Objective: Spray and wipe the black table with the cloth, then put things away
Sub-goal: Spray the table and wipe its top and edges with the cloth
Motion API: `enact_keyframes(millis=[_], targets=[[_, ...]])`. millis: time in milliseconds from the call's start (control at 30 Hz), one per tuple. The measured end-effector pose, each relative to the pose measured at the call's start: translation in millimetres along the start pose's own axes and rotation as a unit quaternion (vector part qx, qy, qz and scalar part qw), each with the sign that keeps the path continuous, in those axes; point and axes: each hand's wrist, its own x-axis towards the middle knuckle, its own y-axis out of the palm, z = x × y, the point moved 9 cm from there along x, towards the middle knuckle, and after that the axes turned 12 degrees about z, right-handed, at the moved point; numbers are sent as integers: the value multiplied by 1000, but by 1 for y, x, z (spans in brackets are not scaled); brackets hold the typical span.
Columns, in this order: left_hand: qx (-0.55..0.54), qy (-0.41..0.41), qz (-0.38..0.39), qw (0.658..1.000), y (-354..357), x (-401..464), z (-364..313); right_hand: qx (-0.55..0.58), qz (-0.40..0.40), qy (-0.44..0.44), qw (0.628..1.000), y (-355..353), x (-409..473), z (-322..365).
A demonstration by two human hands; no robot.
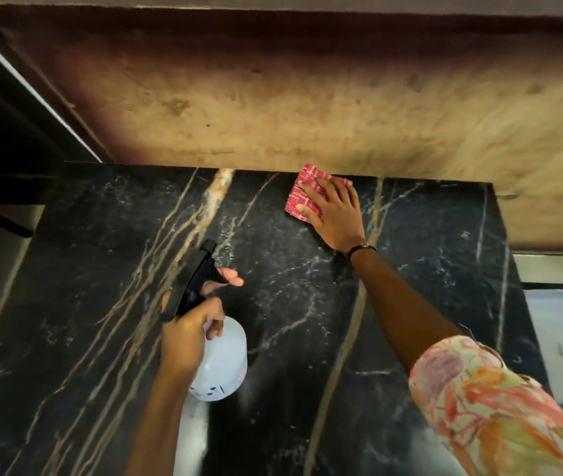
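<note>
Here, black marble tabletop (101, 235), right hand (337, 214) flat, fingers straight, pressing red cloth (302, 197) at its far edge, left hand (187, 333) gripping spray bottle (220, 365) above its middle.

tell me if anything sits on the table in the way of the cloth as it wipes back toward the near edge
Nothing visible lies on the black table in front of the cloth, which the right hand presses flat at the far edge. The spray bottle, gripped by the left hand, is off to the left.
</note>
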Motion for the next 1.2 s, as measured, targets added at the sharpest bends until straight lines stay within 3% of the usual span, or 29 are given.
enact_keyframes(millis=[267, 500, 800, 967, 1200], targets=[[17, 12, 58, 998, 149, -6, 7, 2, 13, 68, 998, -25, -81, -152], [23, 13, 102, 994, 263, -3, 13, 14, -42, 136, 990, -47, -141, -262], [70, 10, 145, 987, 356, 1, 15, 130, -31, 318, 939, -40, -125, -309], [100, 20, 156, 983, 381, -1, 14, 215, 28, 300, 929, -42, -101, -328], [128, 23, 170, 977, 401, -6, 17, 152, 6, 287, 946, -40, -182, -299]])
